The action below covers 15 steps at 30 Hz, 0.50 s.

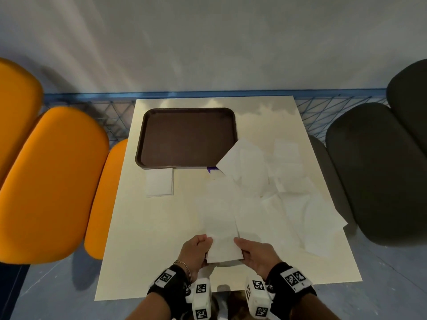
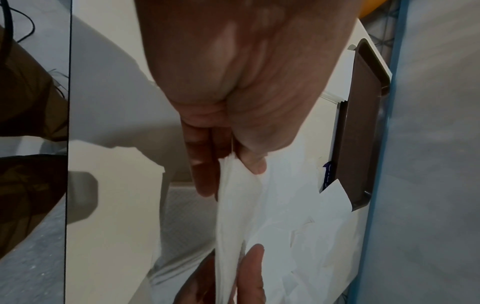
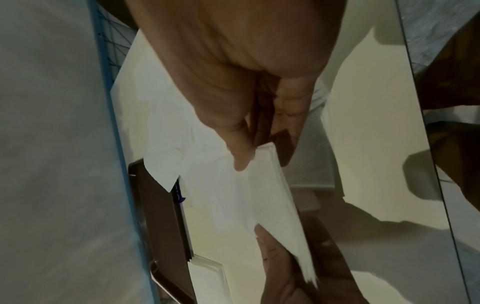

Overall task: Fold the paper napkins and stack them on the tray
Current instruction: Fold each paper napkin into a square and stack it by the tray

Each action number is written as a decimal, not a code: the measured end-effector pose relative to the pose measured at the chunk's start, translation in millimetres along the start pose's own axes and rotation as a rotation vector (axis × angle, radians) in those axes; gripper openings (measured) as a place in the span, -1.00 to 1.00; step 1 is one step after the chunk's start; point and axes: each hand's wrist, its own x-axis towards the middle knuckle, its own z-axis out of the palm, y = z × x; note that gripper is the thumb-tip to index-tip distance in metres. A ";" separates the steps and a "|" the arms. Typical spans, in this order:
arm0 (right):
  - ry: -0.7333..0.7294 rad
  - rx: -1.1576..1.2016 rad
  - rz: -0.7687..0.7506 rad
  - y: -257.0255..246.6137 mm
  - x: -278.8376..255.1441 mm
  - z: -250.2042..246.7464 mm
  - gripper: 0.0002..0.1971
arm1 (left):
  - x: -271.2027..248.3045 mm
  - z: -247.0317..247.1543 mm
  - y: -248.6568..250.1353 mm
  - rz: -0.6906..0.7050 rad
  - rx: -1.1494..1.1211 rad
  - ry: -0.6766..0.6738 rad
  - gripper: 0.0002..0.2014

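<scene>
A white paper napkin is lifted at its near end above the table's front. My left hand pinches its near left edge between thumb and fingers, and my right hand pinches the near right edge. The wrist views show the same napkin held by thumb over fingers on both sides. A brown tray lies at the back left of the table with nothing on it. A small stack of folded napkins sits on the table just in front of the tray.
Several loose unfolded napkins are spread over the right half of the cream table, one overlapping the tray's near right corner. Orange seats stand at the left, dark grey seats at the right. A blue rail runs behind.
</scene>
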 end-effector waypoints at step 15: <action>0.022 -0.872 -0.643 -38.5 -58.7 35.3 -0.90 | -9.0 -29.5 38.5 0.287 0.513 0.048 -0.36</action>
